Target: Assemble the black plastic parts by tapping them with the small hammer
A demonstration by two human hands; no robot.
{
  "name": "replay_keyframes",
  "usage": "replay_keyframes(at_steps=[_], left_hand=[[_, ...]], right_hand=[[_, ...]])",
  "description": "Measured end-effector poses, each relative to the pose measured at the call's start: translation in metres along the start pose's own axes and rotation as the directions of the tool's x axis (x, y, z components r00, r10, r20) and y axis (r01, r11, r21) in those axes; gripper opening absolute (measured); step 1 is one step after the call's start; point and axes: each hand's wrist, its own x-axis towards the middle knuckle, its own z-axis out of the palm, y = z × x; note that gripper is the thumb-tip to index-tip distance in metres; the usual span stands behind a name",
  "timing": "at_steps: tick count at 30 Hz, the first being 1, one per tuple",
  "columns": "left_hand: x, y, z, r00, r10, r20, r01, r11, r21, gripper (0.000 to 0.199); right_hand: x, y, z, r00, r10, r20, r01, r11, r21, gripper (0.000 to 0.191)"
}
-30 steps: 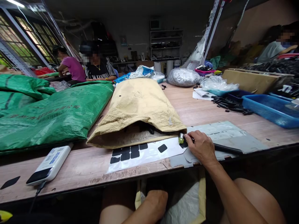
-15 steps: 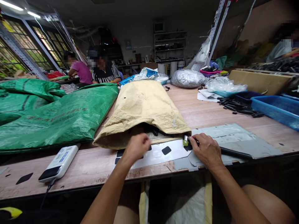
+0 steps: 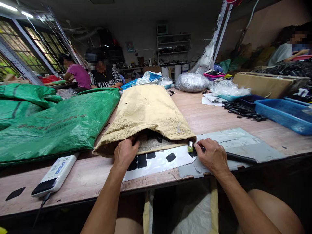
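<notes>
A yellow woven sack [image 3: 151,107] lies flat with its mouth toward me, and dark items show inside. My left hand [image 3: 125,152] is at the left part of that mouth; its fingertips are hidden within the opening, its thumb shows. Farther right, my right hand [image 3: 212,154] is closed around a black rod [image 3: 240,158] that runs out to the right along the table. Just left of my right fingers is a short metal piece with a yellow-green end [image 3: 190,147], by the sack's right corner. Below the mouth, a white sheet [image 3: 158,165] carries black rounded squares [image 3: 171,157].
Green sacks [image 3: 48,126] cover the left side, with a white power bank [image 3: 56,175] and its cable in front. A grey sheet [image 3: 243,143] lies at right. Behind it are black parts [image 3: 243,110] and a blue tray [image 3: 282,113]. People sit beyond the table.
My left hand has moved left and forward, from above the white sheet to the sack's mouth. My right hand keeps its hold on the rod. The whole view has shifted slightly.
</notes>
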Motion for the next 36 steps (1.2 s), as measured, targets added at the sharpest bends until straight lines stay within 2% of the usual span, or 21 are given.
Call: replay_keyframes(at_steps=[2, 4, 6, 8, 12, 15, 18, 20, 22, 26, 31, 36], left_hand=[[-0.023, 0.009, 0.002, 0.99, 0.143, 0.018, -0.141, 0.985, -0.096, 0.025], [-0.042, 0.02, 0.007, 0.939, 0.339, 0.062, -0.316, 0.918, -0.24, 0.018], [-0.055, 0.029, 0.016, 0.891, 0.439, 0.117, -0.377, 0.859, -0.347, 0.013], [-0.06, 0.033, 0.024, 0.882, 0.449, 0.143, -0.365, 0.843, -0.395, 0.012], [-0.059, 0.032, 0.035, 0.893, 0.43, 0.137, -0.335, 0.836, -0.435, 0.014], [-0.058, 0.029, 0.036, 0.889, 0.434, 0.147, -0.328, 0.826, -0.459, 0.014], [-0.058, 0.029, 0.035, 0.891, 0.427, 0.153, -0.311, 0.821, -0.479, 0.014], [-0.058, 0.028, 0.035, 0.893, 0.425, 0.149, -0.306, 0.815, -0.493, 0.014], [-0.058, 0.026, 0.036, 0.893, 0.427, 0.141, -0.304, 0.805, -0.509, 0.014], [-0.057, 0.023, 0.039, 0.894, 0.427, 0.133, -0.293, 0.784, -0.547, 0.012], [-0.056, 0.021, 0.039, 0.891, 0.436, 0.125, -0.29, 0.759, -0.582, 0.009], [-0.055, 0.023, 0.037, 0.889, 0.439, 0.129, -0.289, 0.758, -0.585, 0.012]], right_hand=[[-0.001, 0.0, -0.001, 1.0, -0.014, 0.016, 0.014, 1.0, 0.018, 0.013], [-0.002, 0.001, -0.002, 0.999, -0.033, 0.04, 0.031, 0.999, 0.032, 0.013], [-0.002, 0.002, -0.001, 0.998, -0.041, 0.056, 0.04, 0.999, 0.031, 0.014], [-0.001, 0.003, 0.001, 0.997, -0.048, 0.06, 0.047, 0.999, 0.021, 0.012], [0.0, 0.004, 0.0, 0.993, -0.109, 0.042, 0.108, 0.994, 0.02, 0.012], [-0.001, -0.003, -0.01, 0.988, -0.131, -0.081, 0.135, 0.99, 0.043, 0.021], [-0.006, -0.024, -0.028, 0.972, -0.143, -0.188, 0.171, 0.975, 0.139, 0.025], [-0.01, -0.045, -0.039, 0.97, -0.185, -0.156, 0.22, 0.943, 0.249, 0.026], [-0.013, -0.068, -0.046, 0.968, -0.243, -0.066, 0.251, 0.902, 0.351, 0.026], [-0.018, -0.099, -0.041, 0.94, -0.338, 0.044, 0.28, 0.838, 0.468, 0.021], [-0.027, -0.112, -0.03, 0.935, -0.353, -0.008, 0.322, 0.843, 0.43, 0.026], [-0.025, -0.112, -0.029, 0.929, -0.369, 0.04, 0.332, 0.875, 0.352, 0.022]])
